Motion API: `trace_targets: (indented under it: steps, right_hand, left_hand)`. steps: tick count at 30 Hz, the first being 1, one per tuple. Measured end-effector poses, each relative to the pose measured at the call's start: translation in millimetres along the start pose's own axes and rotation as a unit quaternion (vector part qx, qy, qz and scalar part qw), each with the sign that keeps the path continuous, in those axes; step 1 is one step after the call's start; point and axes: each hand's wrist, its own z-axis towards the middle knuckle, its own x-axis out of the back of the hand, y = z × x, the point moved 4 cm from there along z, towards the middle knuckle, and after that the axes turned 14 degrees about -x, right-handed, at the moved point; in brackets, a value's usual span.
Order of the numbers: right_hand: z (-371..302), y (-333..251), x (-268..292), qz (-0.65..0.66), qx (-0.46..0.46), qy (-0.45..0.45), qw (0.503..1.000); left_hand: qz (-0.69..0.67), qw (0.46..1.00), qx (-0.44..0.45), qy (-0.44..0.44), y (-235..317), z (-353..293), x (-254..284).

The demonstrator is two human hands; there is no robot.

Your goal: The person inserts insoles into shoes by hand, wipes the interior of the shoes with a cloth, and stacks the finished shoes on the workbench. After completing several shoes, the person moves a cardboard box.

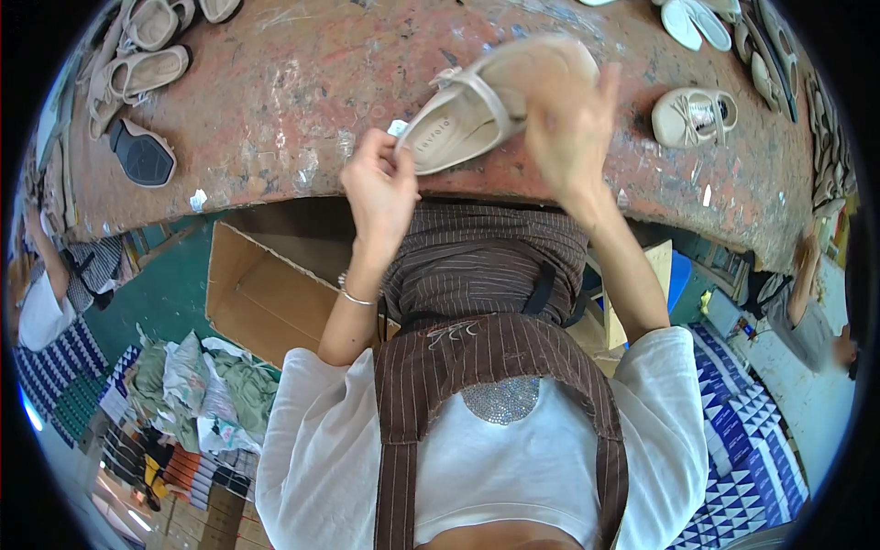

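A beige Mary Jane shoe point(458, 137) is held over the near part of the workbench, its insole up and its toe pointing away to the right. My left hand point(380, 183) is closed on the heel end, thumb and fingers pinching the rim. A small white scrap point(397, 128) shows beside those fingers. At the toe end, my right hand point(573, 137) is over the shoe's right side. Motion smears its fingers, so whether they grip the shoe is unclear.
The worn reddish workbench point(275, 101) curves across the top. A beige bow shoe point(694, 118) stands right; a dark-soled shoe point(142, 154) lies left near more shoes point(151, 73). Below are a cardboard box point(266, 293) and cloth bundles point(206, 385). Other people's arms point(807, 275) show at both sides.
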Motion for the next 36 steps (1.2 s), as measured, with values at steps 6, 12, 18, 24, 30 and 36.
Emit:
trace_targets:
  steps: [6,12,18,24,30,36]
  right_hand:
    - [32,9,30,0.215,-0.259,-0.164,0.927]
    - [-66,-25,19,0.005,-0.029,-0.110,0.994]
    - [17,5,-45,-0.106,-0.062,-0.138,0.983]
    - [-18,-4,-29,-0.094,0.007,0.019,0.995]
    - [-35,-19,-35,-0.182,0.011,-0.020,0.983]
    - [37,2,-52,-0.247,-0.085,-0.266,0.928]
  left_hand:
    - [0.263,0.901,-0.343,-0.046,60,-51,-49]
    - [0.311,0.845,-0.366,-0.236,34,-59,-86]
    - [0.363,0.821,-0.391,-0.203,37,-55,-92]
    - [0.352,0.832,-0.387,-0.182,36,-56,-96]
    - [0.315,0.856,-0.374,-0.166,22,-62,-94]
    - [0.358,0.825,-0.413,-0.145,42,-47,-98]
